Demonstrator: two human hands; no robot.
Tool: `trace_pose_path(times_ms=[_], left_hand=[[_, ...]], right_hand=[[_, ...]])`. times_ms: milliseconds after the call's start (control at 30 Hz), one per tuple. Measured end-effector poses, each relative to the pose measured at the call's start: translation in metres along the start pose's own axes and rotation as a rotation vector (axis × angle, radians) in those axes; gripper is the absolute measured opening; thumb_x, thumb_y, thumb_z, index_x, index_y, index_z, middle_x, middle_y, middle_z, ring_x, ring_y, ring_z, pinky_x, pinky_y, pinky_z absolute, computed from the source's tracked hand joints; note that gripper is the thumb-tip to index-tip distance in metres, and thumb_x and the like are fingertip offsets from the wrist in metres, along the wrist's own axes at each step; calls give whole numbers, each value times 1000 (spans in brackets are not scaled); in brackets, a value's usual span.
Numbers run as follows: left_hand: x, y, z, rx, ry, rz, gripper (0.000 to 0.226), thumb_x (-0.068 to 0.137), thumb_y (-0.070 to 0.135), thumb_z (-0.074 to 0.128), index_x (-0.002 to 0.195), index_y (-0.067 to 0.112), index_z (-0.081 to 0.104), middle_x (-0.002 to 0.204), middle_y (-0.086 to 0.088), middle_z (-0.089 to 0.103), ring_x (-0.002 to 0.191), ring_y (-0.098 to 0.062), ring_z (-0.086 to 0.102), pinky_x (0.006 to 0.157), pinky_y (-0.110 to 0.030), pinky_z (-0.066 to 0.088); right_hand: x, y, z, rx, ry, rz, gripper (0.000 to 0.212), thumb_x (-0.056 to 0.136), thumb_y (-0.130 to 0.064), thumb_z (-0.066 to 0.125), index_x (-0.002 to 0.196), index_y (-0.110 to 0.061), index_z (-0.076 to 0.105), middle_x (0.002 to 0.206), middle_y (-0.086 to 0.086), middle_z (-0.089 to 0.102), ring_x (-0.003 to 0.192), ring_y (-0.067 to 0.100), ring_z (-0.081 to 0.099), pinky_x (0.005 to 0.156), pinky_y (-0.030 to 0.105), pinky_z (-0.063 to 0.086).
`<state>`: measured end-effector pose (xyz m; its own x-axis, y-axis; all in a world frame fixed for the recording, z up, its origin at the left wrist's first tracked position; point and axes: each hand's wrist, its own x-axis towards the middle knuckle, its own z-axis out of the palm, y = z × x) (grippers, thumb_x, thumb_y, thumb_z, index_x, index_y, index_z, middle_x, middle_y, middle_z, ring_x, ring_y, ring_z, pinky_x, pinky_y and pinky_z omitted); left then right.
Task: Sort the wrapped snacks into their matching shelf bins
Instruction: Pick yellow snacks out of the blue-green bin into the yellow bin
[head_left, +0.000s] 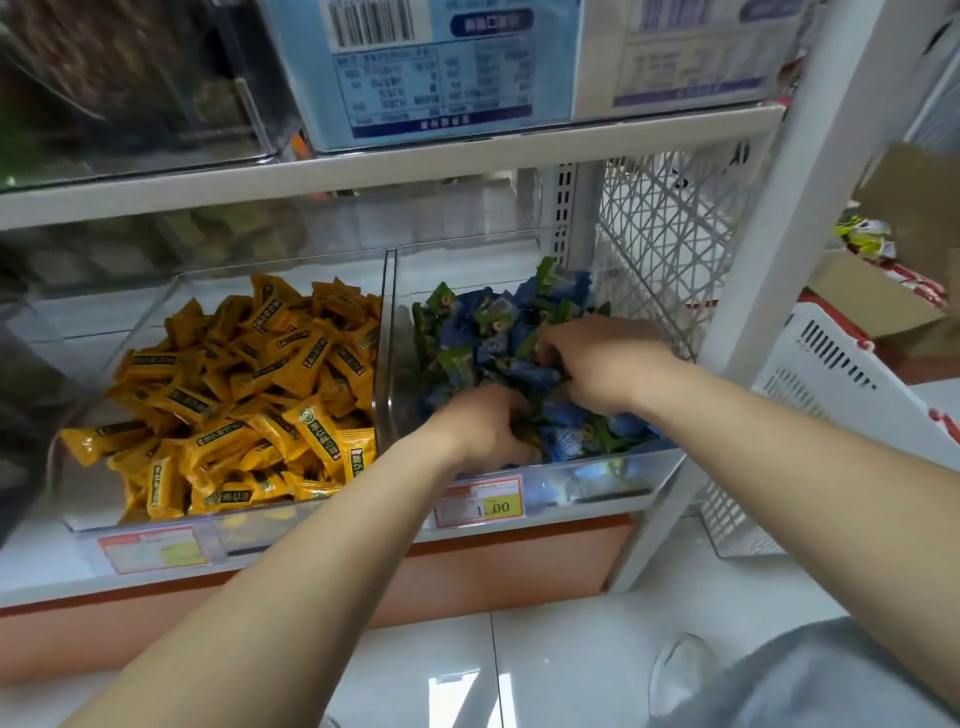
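Two clear plastic bins sit side by side on the lower shelf. The left bin (72, 457) is heaped with yellow wrapped snacks (244, 400). The right bin (613, 475) holds blue and green wrapped snacks (483, 332). Both hands are down in the right bin. My left hand (483, 426) has its fingers curled into the pile near the front wall. My right hand (597, 358) reaches further back, fingers curled down among the wrappers. What each hand's fingertips hold is hidden by the wrappers.
Price tags (480, 501) hang on the bin fronts. Labelled boxes (431, 67) stand on the shelf above. A white shelf post (779, 234) and wire mesh side panel (670, 228) rise at the right, with a white basket (831, 384) and cardboard boxes (883, 296) beyond.
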<state>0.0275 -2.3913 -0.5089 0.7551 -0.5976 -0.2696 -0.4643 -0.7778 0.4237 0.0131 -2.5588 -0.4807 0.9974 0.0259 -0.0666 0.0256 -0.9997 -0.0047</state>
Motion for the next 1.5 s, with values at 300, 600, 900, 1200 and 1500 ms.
trace_pose_path(times_ms=[300,600,900,1200,1500], left_hand=[[7,-1,8,-68,-17,-67,17,77,38,76,87,24,73,88,4,74,85,-17,69,79,-37,59],[-14,9,-19,87,143,52,5,83,27,70,88,25,73,89,4,71,84,-15,65,71,-34,56],[-84,-14,-74,-338,525,45,13,88,14,66,94,24,60,70,-1,71,62,-11,68,59,-34,59],[-111,-63,-98,-118,735,-131,29,95,16,60,119,31,67,88,8,68,51,-5,60,42,-11,38],[-105,-61,-79,23,600,-78,57,91,50,61,141,24,52,129,0,65,109,-11,62,89,-20,43]], right_hand=[[-2,2,0,-26,12,1,26,86,-44,69,103,-28,57,96,-1,57,81,23,51,51,25,28],[-5,4,-4,134,-3,45,22,87,-35,69,109,-35,64,108,-2,68,96,24,63,74,33,52],[-28,-30,-18,818,244,-178,8,91,-28,65,96,-31,70,88,-15,68,82,-5,61,67,12,41],[-26,-78,1,843,-430,-383,33,105,-16,39,125,-16,66,137,-5,58,123,3,49,98,4,33],[-1,-67,8,426,-480,-415,18,96,-41,58,111,-38,68,118,-22,44,105,0,48,79,8,34]])
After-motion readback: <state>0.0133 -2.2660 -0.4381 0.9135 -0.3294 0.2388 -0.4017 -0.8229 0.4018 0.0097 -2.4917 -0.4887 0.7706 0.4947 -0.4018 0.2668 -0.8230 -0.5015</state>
